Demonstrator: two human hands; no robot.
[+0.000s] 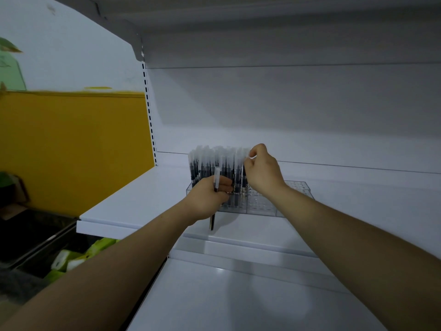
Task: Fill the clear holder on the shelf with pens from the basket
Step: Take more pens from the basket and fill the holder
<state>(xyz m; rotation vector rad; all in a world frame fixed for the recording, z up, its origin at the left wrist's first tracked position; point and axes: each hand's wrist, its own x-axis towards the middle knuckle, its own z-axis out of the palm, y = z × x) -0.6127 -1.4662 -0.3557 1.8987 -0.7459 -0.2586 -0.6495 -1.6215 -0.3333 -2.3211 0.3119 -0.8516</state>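
Clear holder [262, 204] on the shelf [143, 199] is packed with upright pens [210, 163] toward 9 o'clock, vacant toward 3 o'clock; right hand [263, 174] pinches a pen cap [245, 155] at the packed block's 3 o'clock edge, apparently seating it, while left hand [207, 201] grips a spare pen [217, 179] ready.

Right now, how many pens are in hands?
2. One pen upright in the left hand, before the holder; the right hand pinches the top of another, beside the stocked pens. The left hand may hide more.
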